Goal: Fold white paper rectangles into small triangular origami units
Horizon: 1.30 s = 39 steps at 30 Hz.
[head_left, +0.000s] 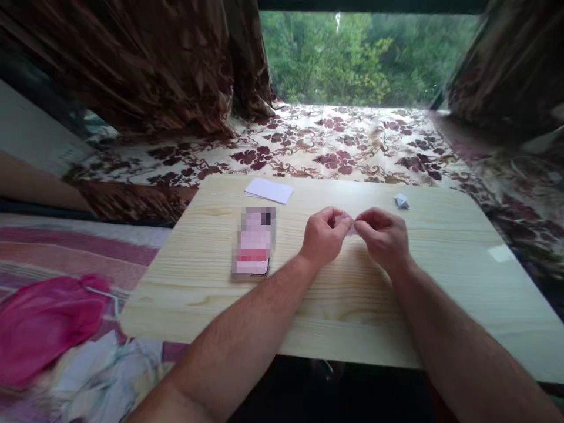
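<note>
Both my hands meet over the middle of a pale wooden board [440, 294]. My left hand [325, 235] and my right hand [383, 236] are curled, fingertips pinching a small pale piece of paper [351, 227] between them; most of it is hidden by the fingers. A phone [254, 241] lies flat on the board left of my left hand. A small stack of white paper sheets [269, 190] rests near the board's far left edge. A small folded paper figure [401, 201] sits at the far right of the board.
The board rests on a floral maroon-and-cream cloth [335, 141]. Brown curtains [145, 59] hang at both sides of a window [361, 59] showing green trees. A pink cloth item [44, 323] lies on striped bedding at the lower left.
</note>
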Each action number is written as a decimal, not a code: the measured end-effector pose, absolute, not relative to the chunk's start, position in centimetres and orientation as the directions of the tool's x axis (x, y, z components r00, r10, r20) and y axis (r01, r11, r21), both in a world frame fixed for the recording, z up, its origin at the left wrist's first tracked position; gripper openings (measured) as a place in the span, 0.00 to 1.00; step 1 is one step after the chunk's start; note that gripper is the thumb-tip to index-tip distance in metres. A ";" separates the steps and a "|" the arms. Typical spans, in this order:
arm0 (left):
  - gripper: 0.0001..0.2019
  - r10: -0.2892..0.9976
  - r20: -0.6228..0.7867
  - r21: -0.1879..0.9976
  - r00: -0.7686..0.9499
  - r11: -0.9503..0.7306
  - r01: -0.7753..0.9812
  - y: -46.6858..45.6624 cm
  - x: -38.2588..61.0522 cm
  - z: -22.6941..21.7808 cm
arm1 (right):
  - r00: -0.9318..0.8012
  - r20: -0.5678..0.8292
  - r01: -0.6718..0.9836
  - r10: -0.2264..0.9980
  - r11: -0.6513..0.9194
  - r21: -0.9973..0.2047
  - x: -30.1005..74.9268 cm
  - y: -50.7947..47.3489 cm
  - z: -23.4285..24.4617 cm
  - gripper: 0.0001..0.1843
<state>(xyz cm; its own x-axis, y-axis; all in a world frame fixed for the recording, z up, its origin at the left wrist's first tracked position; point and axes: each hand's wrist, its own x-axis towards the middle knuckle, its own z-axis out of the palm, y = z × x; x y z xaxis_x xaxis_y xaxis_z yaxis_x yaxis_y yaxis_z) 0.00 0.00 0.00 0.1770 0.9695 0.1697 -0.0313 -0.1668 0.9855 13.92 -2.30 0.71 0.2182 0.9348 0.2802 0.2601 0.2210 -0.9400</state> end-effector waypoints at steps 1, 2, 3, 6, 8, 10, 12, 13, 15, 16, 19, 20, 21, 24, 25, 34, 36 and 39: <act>0.10 0.969 0.171 0.985 0.180 -0.168 -0.032 -0.1 0.0 0.0 | 0.221 0.288 0.275 0.932 0.224 -0.935 14.0 -2.3 0.7 0.02; 0.10 0.968 0.171 0.985 0.182 -0.168 -0.034 -0.1 0.0 0.0 | 0.224 0.293 0.284 0.930 0.226 -0.932 14.1 -2.3 0.7 0.03; 0.10 0.968 0.171 0.985 0.183 -0.167 -0.036 -0.2 0.0 0.1 | 0.226 0.296 0.288 0.928 0.227 -0.931 14.1 -2.3 0.8 0.03; 0.10 0.970 0.162 0.987 0.179 -0.156 -0.049 -0.1 0.0 0.1 | 0.231 0.288 0.264 0.929 0.225 -0.938 14.0 -2.3 0.8 0.02; 0.11 0.972 0.154 0.988 0.178 -0.145 -0.058 0.0 0.0 0.0 | 0.228 0.272 0.231 0.935 0.219 -0.948 13.9 -2.3 0.9 0.02; 0.11 0.971 0.150 0.988 0.184 -0.141 -0.061 0.0 -0.1 -0.1 | 0.225 0.262 0.216 0.939 0.214 -0.953 13.8 -2.4 1.0 0.02; 0.11 0.971 0.148 0.989 0.187 -0.140 -0.056 0.0 0.0 -0.2 | 0.222 0.270 0.234 0.937 0.217 -0.948 13.8 -2.4 1.0 0.03; 0.11 0.971 0.147 0.989 0.186 -0.140 -0.054 0.0 0.0 -0.2 | 0.221 0.279 0.252 0.935 0.221 -0.942 13.8 -2.4 1.0 0.03; 0.11 0.972 0.146 0.989 0.183 -0.139 -0.051 -0.1 0.1 -0.3 | 0.225 0.301 0.289 0.927 0.232 -0.929 13.9 -2.3 1.0 0.04; 0.11 0.972 0.146 0.989 0.182 -0.139 -0.051 -0.1 0.1 -0.3 | 0.235 0.312 0.298 0.921 0.238 -0.925 13.9 -2.3 1.0 0.04; 0.10 0.972 0.149 0.989 0.179 -0.145 -0.036 -0.2 0.1 -0.2 | 0.279 0.320 0.266 0.905 0.247 -0.932 13.9 -2.2 1.1 0.03; 0.10 0.973 0.148 0.989 0.176 -0.146 -0.028 -0.2 0.1 -0.1 | 0.289 0.314 0.247 0.904 0.247 -0.937 13.8 -2.2 1.1 0.03; 0.10 0.974 0.146 0.989 0.174 -0.144 -0.023 -0.2 0.0 0.0 | 0.292 0.305 0.231 0.907 0.242 -0.942 13.8 -2.2 1.1 0.03; 0.09 0.976 0.138 0.990 0.168 -0.136 -0.026 -0.2 0.0 0.2 | 0.274 0.274 0.202 0.922 0.224 -0.953 13.7 -2.2 1.2 0.02; 0.09 0.976 0.138 0.990 0.167 -0.136 -0.025 -0.2 0.0 0.3 | 0.269 0.266 0.193 0.926 0.219 -0.957 13.7 -2.2 1.2 0.02; 0.10 0.968 0.150 0.988 0.200 -0.154 0.002 -0.4 0.0 0.2 | 0.248 0.291 0.230 0.924 0.236 -0.944 13.8 -2.2 1.3 0.03; 0.11 0.968 0.153 0.988 0.197 -0.157 0.006 -0.3 0.0 0.2 | 0.247 0.274 0.216 0.930 0.223 -0.951 13.7 -2.3 1.5 0.03; 0.12 0.968 0.159 0.986 0.193 -0.164 0.012 -0.3 0.0 0.3 | 0.243 0.252 0.195 0.937 0.207 -0.959 13.6 -2.3 1.5 0.03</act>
